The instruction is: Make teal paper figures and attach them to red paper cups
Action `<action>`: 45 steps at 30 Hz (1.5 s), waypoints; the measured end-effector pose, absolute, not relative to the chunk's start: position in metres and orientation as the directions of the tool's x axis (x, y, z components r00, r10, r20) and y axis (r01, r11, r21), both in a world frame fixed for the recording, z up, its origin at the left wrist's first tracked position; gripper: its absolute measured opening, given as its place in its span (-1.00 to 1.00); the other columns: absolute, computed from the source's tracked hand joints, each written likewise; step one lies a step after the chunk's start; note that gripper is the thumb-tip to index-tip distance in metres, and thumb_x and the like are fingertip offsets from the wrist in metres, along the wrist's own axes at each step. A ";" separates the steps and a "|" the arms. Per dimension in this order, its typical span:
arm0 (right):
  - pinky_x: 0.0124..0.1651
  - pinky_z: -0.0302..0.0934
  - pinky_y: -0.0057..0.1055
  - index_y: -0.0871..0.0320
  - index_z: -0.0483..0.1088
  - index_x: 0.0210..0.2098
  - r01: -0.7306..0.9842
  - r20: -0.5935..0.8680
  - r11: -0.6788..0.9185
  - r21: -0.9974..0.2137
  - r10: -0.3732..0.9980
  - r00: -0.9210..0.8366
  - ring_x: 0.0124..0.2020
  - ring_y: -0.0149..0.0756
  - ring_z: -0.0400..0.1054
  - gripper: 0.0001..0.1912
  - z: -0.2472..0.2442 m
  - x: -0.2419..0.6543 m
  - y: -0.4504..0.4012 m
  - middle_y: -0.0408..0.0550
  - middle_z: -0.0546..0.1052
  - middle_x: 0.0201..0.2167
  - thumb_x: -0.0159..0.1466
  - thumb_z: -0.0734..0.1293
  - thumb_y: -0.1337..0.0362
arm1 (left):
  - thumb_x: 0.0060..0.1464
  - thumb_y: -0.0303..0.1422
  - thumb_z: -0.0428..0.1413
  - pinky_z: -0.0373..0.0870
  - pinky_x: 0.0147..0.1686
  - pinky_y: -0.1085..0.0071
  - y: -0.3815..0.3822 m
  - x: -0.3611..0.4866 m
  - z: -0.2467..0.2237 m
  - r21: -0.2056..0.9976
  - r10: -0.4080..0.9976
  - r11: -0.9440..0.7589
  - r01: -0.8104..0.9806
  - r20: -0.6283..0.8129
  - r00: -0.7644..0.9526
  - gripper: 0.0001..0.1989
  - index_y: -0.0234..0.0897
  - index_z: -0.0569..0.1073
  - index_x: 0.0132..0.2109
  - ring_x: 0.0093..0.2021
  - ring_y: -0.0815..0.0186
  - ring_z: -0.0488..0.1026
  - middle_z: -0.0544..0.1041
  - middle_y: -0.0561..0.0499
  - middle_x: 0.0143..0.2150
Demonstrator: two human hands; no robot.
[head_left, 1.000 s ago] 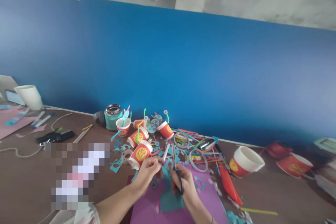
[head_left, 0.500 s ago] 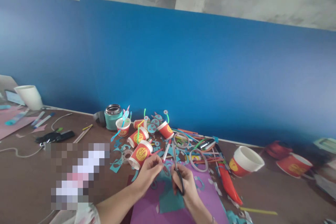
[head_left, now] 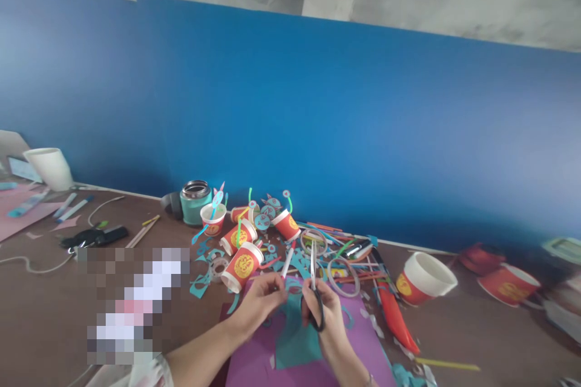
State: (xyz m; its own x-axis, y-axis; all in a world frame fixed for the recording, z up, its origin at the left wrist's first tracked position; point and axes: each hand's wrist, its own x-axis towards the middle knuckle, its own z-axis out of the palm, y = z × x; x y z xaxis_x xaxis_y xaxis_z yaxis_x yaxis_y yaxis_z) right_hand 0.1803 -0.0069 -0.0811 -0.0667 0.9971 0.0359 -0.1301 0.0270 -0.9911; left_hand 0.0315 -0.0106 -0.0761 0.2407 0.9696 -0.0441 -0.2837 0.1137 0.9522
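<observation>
My right hand is wrapped round the black handles of a pair of scissors, whose blades point up and away toward the back of the table. Fingertips of my left hand are pinched on the edge of a small teal paper piece with reddish drawing on it. That piece lies between the two hands, just left of the scissors. Beneath them a larger teal sheet rests on purple paper. A red and white marker lies just beyond my left fingertips.
Behind my hands stand and lie several red paper cups, some with straws and paper faces. Tape rolls, paper scraps and pens crowd the back right. A red pouch and stacked cups are to the right; a teal flask stands back left.
The scissors have shifted slightly right, away from the small paper piece, and their blades now point straighter ahead. My left hand has moved a little to the right.
</observation>
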 end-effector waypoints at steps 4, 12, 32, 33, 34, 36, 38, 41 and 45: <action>-0.72 -0.12 -0.60 0.18 0.30 -0.50 -0.114 0.009 -0.004 -0.993 0.994 -0.111 -0.85 -0.55 0.05 -0.64 -0.081 0.183 -0.004 -0.31 0.25 -0.88 0.01 0.40 0.01 | -0.11 -0.11 0.18 -0.16 -0.69 0.52 -0.012 0.031 -0.074 0.963 0.950 0.103 -0.248 -0.021 0.313 -0.68 -0.27 0.31 -0.42 -0.71 0.54 -0.06 0.12 0.26 -0.70; -0.77 -0.17 -0.58 0.16 0.26 -0.57 -0.035 -0.023 -0.033 -0.999 0.965 -0.262 -0.88 -0.53 0.03 -0.58 -0.075 0.178 -0.009 -0.28 0.25 -0.90 -0.06 0.42 -0.05 | -0.16 -0.11 0.20 0.00 -0.60 0.52 -0.013 0.033 -0.062 0.989 0.969 0.001 -0.147 0.035 0.246 -0.64 -0.31 0.31 -0.54 -0.61 0.48 0.14 0.31 0.12 -0.63; -0.73 -0.11 -0.57 0.17 0.26 -0.59 -0.003 -0.022 -0.023 -1.000 0.969 -0.246 -0.83 -0.52 0.05 -0.59 -0.074 0.174 -0.012 -0.26 0.25 -0.88 -0.05 0.42 -0.03 | -0.10 -0.03 0.15 -0.11 -0.71 0.53 -0.011 0.035 -0.072 0.977 0.988 0.039 -0.209 -0.006 0.156 -0.61 -0.27 0.27 -0.42 -0.73 0.56 0.01 0.31 0.18 -0.63; -0.72 -0.10 -0.57 0.17 0.26 -0.59 -0.012 -0.009 -0.013 -1.000 0.970 -0.244 -0.83 -0.51 0.06 -0.59 -0.075 0.175 -0.011 -0.26 0.25 -0.88 -0.04 0.42 -0.03 | -0.11 -0.04 0.16 -0.10 -0.70 0.54 -0.011 0.035 -0.071 0.979 0.988 0.040 -0.202 -0.008 0.156 -0.62 -0.27 0.28 -0.44 -0.72 0.55 0.01 0.27 0.21 -0.65; -0.72 -0.09 -0.57 0.17 0.27 -0.57 -0.020 0.002 -0.003 -1.000 0.969 -0.245 -0.82 -0.51 0.08 -0.60 -0.076 0.175 -0.011 -0.26 0.27 -0.86 -0.03 0.41 -0.03 | -0.11 -0.04 0.16 -0.11 -0.70 0.54 -0.011 0.035 -0.071 0.977 0.990 0.039 -0.210 -0.008 0.143 -0.62 -0.27 0.28 -0.44 -0.72 0.55 -0.01 0.21 0.23 -0.68; -0.70 -0.06 -0.57 0.18 0.28 -0.52 -0.027 0.011 0.004 -1.000 0.967 -0.254 -0.79 -0.50 0.11 -0.61 -0.077 0.176 -0.010 -0.24 0.30 -0.82 0.03 0.37 -0.04 | -0.10 -0.04 0.15 -0.12 -0.68 0.54 -0.011 0.034 -0.070 0.967 0.997 0.024 -0.255 -0.005 0.076 -0.62 -0.26 0.26 -0.44 -0.71 0.54 -0.04 0.11 0.27 -0.71; -0.68 -0.03 -0.57 0.18 0.29 -0.47 -0.028 0.000 -0.009 -1.000 0.959 -0.284 -0.76 -0.49 0.14 -0.61 -0.078 0.175 -0.010 -0.24 0.33 -0.79 0.06 0.35 -0.05 | -0.07 -0.03 0.13 -0.13 -0.67 0.54 -0.010 0.032 -0.069 0.954 1.000 -0.011 -0.299 0.003 -0.028 -0.62 -0.24 0.23 -0.44 -0.70 0.53 -0.06 0.04 0.28 -0.72; -0.66 0.02 -0.57 0.18 0.30 -0.43 -0.009 -0.024 -0.029 -1.000 0.936 -0.351 -0.74 -0.49 0.16 -0.62 -0.078 0.172 -0.012 -0.27 0.31 -0.76 0.06 0.34 -0.04 | -0.06 -0.02 0.12 -0.13 -0.66 0.54 -0.009 0.031 -0.070 0.949 0.990 -0.065 -0.307 0.022 -0.141 -0.60 -0.22 0.17 -0.47 -0.69 0.52 -0.06 0.02 0.28 -0.72; -0.65 0.05 -0.57 0.19 0.30 -0.46 0.049 -0.038 -0.020 -0.999 0.910 -0.413 -0.74 -0.51 0.15 -0.63 -0.075 0.169 -0.016 -0.27 0.31 -0.74 0.06 0.35 -0.02 | -0.05 0.00 0.11 -0.10 -0.66 0.55 -0.008 0.031 -0.072 0.951 0.984 -0.097 -0.294 0.048 -0.171 -0.58 -0.21 0.15 -0.47 -0.69 0.52 -0.03 0.05 0.28 -0.72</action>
State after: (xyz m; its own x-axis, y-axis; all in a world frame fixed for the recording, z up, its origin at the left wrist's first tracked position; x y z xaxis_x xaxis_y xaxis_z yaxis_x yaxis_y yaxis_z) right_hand 0.1692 -0.0163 -0.0747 -0.4134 0.9098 -0.0385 0.0494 -0.0198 -0.9986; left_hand 0.0308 -0.0078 -0.0719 -0.1714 0.9840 0.0479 -0.2940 -0.0975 0.9508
